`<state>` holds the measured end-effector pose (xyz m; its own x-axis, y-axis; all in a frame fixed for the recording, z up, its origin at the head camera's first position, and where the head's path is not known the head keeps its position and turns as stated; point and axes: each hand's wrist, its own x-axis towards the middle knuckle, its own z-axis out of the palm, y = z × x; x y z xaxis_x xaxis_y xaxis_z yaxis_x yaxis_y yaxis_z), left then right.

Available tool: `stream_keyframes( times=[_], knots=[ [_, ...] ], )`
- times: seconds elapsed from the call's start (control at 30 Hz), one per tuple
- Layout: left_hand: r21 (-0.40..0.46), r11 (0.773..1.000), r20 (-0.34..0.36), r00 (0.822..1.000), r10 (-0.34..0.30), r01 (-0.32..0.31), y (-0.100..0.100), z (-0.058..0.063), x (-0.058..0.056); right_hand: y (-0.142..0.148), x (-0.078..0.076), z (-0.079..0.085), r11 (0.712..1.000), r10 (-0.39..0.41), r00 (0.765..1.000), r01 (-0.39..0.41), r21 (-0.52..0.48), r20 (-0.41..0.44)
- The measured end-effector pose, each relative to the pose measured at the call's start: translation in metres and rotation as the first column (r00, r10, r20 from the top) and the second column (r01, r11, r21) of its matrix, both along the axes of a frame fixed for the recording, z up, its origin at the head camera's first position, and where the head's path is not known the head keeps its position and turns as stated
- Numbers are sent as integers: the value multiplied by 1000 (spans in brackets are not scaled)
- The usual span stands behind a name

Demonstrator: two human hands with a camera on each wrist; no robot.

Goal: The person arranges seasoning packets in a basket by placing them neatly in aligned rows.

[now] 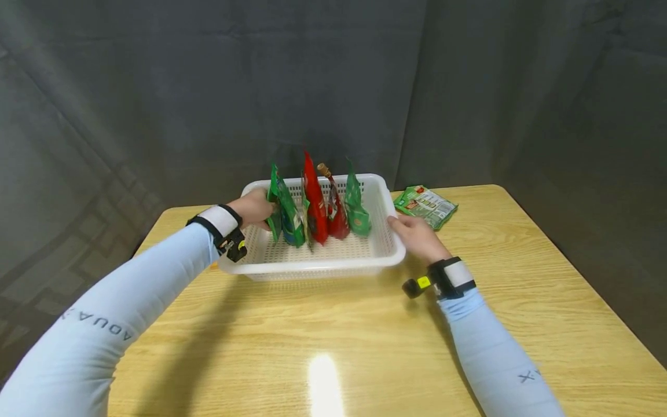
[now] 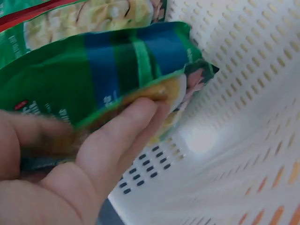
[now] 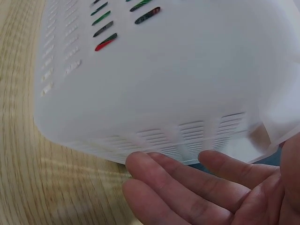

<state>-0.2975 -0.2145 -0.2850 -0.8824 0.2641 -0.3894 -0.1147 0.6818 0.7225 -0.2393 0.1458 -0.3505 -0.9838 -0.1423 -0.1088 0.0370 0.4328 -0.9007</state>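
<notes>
A white perforated plastic basket (image 1: pixel 312 267) stands on the wooden table with several food packets upright in it. At its left end my left hand (image 1: pixel 254 207) grips a green packet (image 2: pixel 61 70), thumb and fingers about its lower part in the left wrist view. Beside it stand another green packet (image 1: pixel 289 214), a red packet (image 1: pixel 315 208), a dark red packet (image 1: pixel 337 217) with a brown top, and a pale green packet (image 1: pixel 356 208). My right hand (image 1: pixel 417 234) holds the basket's right rim, thumb over it and fingers (image 3: pixel 154 180) stretched along the outer wall.
Green flat packets (image 1: pixel 426 205) lie on the table (image 1: pixel 521 278) to the right of the basket. A bit of something orange (image 1: pixel 214 266) shows by the basket's left front corner. A dark grey curtain (image 1: pixel 333 87) hangs behind the table.
</notes>
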Motion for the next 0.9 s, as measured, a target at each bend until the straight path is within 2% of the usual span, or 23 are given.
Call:
stream_keyframes(
  times=[0.2,0.4,0.6,0.77,0.9],
  knots=[
    [-25,997,169,984,-62,67,6,-3,-1,-3,2,2,1000,-9,1000,9,1,25],
    [-13,999,227,973,-45,49,8,-5,0,-6,6,4,1000,-20,999,20,2,44],
    [-9,998,180,982,-52,55,10,-14,5,-7,9,4,1000,1,1000,-1,13,22],
    [-32,997,141,988,-63,68,17,-15,7,-6,9,4,1000,19,1000,-19,22,8],
    [-40,998,149,988,-50,57,19,-16,6,-6,9,4,999,22,1000,-22,30,19]
  ],
)
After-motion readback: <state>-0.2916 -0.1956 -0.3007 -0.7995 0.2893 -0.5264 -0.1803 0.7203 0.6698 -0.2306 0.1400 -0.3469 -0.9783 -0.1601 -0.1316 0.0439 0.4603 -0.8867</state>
